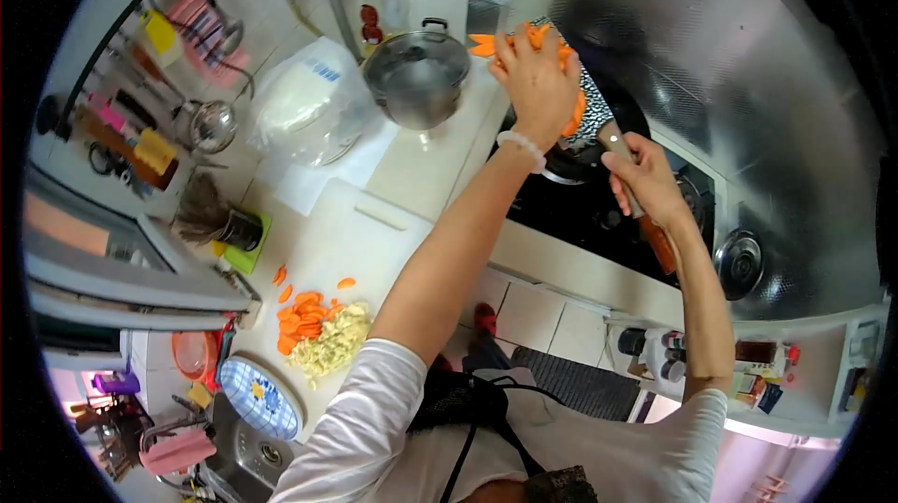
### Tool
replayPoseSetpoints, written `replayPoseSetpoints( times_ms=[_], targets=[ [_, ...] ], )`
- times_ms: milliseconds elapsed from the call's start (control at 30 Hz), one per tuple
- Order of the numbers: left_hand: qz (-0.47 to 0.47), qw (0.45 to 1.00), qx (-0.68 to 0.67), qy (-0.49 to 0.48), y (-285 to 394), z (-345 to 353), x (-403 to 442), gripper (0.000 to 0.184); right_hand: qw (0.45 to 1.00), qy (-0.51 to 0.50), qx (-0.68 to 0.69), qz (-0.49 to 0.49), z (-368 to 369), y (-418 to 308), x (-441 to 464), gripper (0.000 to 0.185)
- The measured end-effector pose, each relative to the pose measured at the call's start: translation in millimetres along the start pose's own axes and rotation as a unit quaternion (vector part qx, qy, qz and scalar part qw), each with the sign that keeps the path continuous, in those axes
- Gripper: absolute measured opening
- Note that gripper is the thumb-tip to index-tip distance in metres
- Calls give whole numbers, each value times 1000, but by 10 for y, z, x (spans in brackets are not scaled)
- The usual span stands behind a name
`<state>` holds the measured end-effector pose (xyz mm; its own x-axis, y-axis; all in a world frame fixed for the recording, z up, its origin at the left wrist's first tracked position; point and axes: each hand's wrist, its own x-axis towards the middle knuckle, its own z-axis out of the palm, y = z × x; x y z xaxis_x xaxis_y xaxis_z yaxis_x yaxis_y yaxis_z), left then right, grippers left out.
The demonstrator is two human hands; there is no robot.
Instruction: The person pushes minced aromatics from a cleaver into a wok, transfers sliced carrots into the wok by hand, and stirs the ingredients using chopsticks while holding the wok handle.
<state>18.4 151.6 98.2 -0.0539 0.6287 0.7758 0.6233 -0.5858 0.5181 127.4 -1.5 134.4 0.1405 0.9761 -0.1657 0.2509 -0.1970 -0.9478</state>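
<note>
My right hand [650,178] is closed around the wooden handle of a cleaver [596,108] with a dimpled blade. Orange carrot slices [577,113] lie on the blade. Over them my left hand [535,82] is spread, fingers stretched out and touching the slices; its palm hides part of the blade. Beneath the cleaver, a dark pan [629,115] sits on the black stove [561,213], mostly covered from view. On a white cutting board [360,222] to the left are more carrot slices [301,319] and a pile of pale yellow chopped pieces [332,342].
A lidded steel pot [416,82] stands left of the stove, beside a plastic-wrapped bundle [304,106]. Utensils, among them a skimmer [213,126], hang on the left wall. A blue checked plate [260,395] is by the sink [248,447]. A pot lid [739,263] stands at the right.
</note>
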Motion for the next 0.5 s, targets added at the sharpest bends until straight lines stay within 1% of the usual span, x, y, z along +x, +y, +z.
replayPoseSetpoints(
  times_ms=[67, 133, 167, 233, 267, 333, 367, 400, 467, 500],
  targets=[
    [-16, 998, -67, -16, 180, 390, -20, 38, 999, 30, -28, 8, -297, 21, 47, 16],
    [-42, 994, -82, -52, 279, 721, -116, 39, 998, 46, -45, 22, -548, 155, 166, 16],
    [-41, 994, -87, -58, 291, 858, -163, 39, 997, 53, -44, 26, -627, 208, 222, 16],
    [-73, 986, -124, -81, 214, 1152, -301, 40, 992, 61, -99, 43, -733, 306, 343, 17],
    [-63, 987, -109, -97, 149, 1246, -364, 43, 992, 61, -98, 46, -772, 365, 407, 17],
    [-90, 979, -104, -153, 36, 1339, -415, 46, 971, 92, -218, 19, -816, 468, 521, 21],
    [-114, 964, -108, -215, -45, 1361, -431, 49, 956, 112, -271, -6, -839, 504, 560, 24],
    [-145, 942, -83, -291, -53, 1291, -400, 47, 957, 113, -269, -6, -892, 573, 588, 24],
    [-105, 907, -59, -404, -203, 1217, -320, 42, 885, 146, -423, -125, -986, 710, 632, 27],
    [-108, 908, -56, -402, -267, 1188, -320, 42, 886, 143, -422, -128, -962, 663, 620, 27]
  ],
)
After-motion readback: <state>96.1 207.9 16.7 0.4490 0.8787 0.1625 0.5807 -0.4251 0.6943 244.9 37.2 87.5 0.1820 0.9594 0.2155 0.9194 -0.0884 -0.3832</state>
